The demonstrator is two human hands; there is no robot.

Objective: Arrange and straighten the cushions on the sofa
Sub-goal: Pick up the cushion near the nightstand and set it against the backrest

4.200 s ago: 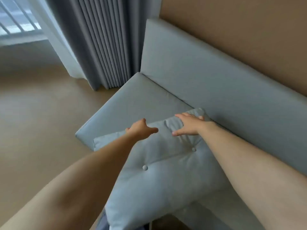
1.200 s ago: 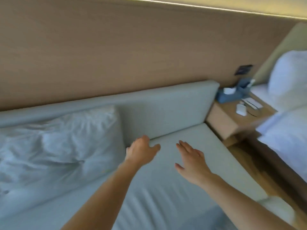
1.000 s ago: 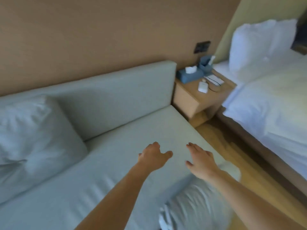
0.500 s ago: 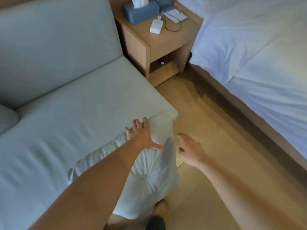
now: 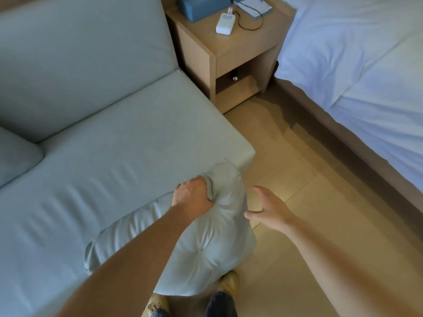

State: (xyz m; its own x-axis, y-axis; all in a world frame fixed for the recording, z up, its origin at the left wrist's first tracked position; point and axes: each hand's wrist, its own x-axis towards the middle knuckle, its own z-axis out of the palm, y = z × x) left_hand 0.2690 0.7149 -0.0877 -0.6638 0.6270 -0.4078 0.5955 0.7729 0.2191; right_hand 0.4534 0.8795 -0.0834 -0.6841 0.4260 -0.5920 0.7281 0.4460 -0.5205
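Note:
A pale grey-green tufted cushion (image 5: 206, 248) leans against the front edge of the sofa (image 5: 114, 156), near its right corner, hanging over the floor. My left hand (image 5: 193, 200) is closed on a bunch of fabric at the cushion's top corner. Just right of the cushion, my right hand (image 5: 267, 210) hovers with fingers spread, holding nothing. A second cushion (image 5: 16, 154) of the same colour shows at the far left, resting against the sofa's backrest.
A wooden bedside table (image 5: 231, 49) stands right of the sofa, carrying a blue tissue box (image 5: 201, 5) and a white charger (image 5: 225, 24) with a cable. A bed with white sheets (image 5: 357, 72) fills the right side. Tan floor tiles lie between sofa and bed. My shoes show below the cushion.
My left hand went from resting flat on the cushion's top to gripping its corner fabric. My right hand came closer to the cushion's right side. Earlier, the view swung from the sofa's left end to its right.

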